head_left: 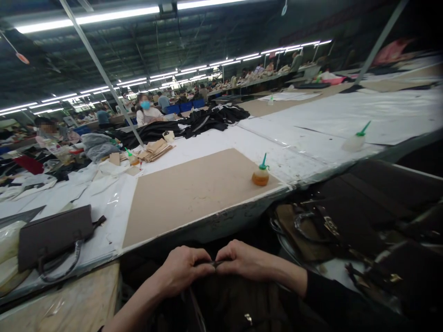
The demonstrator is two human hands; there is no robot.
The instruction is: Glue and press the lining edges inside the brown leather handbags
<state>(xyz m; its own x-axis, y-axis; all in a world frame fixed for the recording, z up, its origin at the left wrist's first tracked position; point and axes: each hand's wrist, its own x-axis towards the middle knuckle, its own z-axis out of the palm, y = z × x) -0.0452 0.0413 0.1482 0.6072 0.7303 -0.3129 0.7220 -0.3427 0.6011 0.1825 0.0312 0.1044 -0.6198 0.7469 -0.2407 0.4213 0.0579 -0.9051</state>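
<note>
My left hand [185, 268] and my right hand [242, 260] meet just below the table's front edge. Thumbs and fingers of both are pinched on the upper edge of a dark brown handbag [238, 295], the fingertips almost touching. A small gold-coloured metal piece shows low on the bag; much of the rest is lost in shadow. Ahead of my hands a beige sheet [180, 198] covers part of the tabletop. Near its right corner stands a squeeze bottle [260, 175] with amber liquid and a green nozzle.
Another dark handbag [57, 237] lies on the table at the left. Several dark bags [332, 230] are piled at my right, below the table edge. A second squeeze bottle [356, 140] stands farther right. Black cut pieces [214, 120] lie across the table, near a masked person [148, 113].
</note>
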